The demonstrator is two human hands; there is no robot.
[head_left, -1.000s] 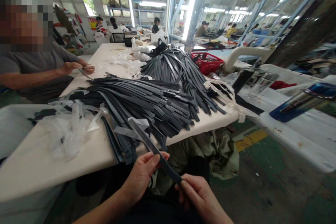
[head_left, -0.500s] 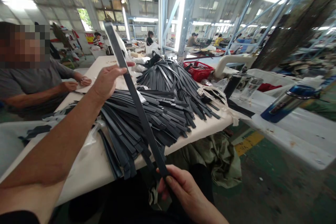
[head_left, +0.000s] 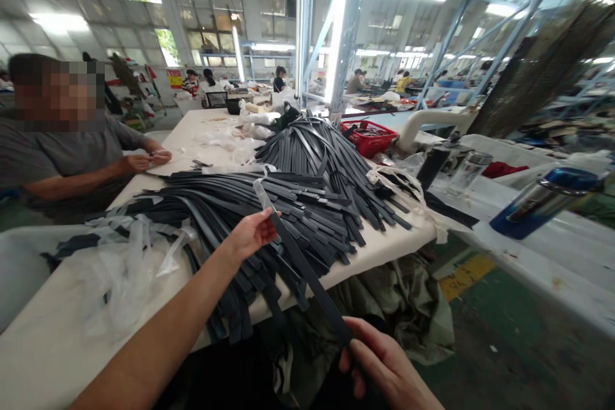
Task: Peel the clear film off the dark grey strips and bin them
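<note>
A long dark strap (head_left: 307, 269) runs slantwise between my hands, its far end pale and shiny. My left hand (head_left: 252, 234) is closed on it near that far end, above the pile. Lower down, at the right, my right hand (head_left: 377, 359) pinches the near part between thumb and fingers. Beneath and beyond the strap, a heap of similar dark straps (head_left: 216, 205) lies fanned out over the table, some hanging past its edge. Behind it spreads a second heap of straps (head_left: 307, 147).
A co-worker (head_left: 52, 147) sits at the left side of the pale table (head_left: 38, 339). Clear plastic scraps (head_left: 129, 269) lie near me. A red basket (head_left: 369, 138) stands at the back. On the white side table (head_left: 542, 262) is a blue flask (head_left: 542, 203).
My left hand has come down and to the right with the far end of the strap, which now hangs lower over the heap. My right hand has shifted right and slightly down, still gripping.
</note>
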